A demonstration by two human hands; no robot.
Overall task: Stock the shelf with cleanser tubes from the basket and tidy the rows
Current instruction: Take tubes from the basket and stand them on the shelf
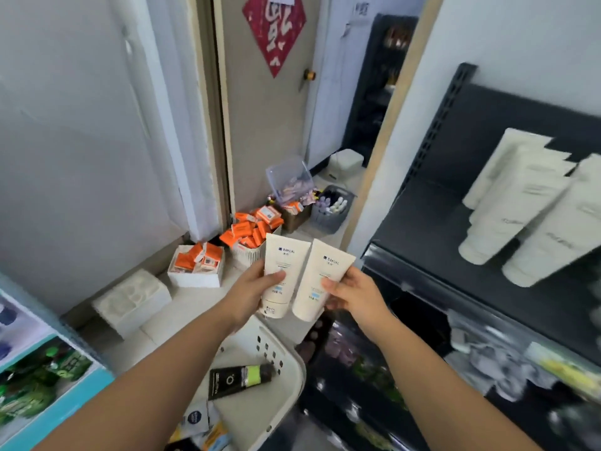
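Holding two cream cleanser tubes, one per grip, caps down, labels facing you: left tube (pixel 283 255) in your left grip (pixel 250 291), right tube (pixel 325 262) in your right grip (pixel 357 294). Thumbs lie across the fronts, fingers wrap behind. The tubes are side by side over the far rim of the white basket (pixel 297 362), apart from the shelf. My read: held like this to check the labels match and to place both in one go. The dark shelf (pixel 422 222) is to your right. The matching cream tubes (pixel 520 196) on it overlap at a slant, blurred, so that row needs squaring. A black tube (pixel 240 380) lies in the basket.
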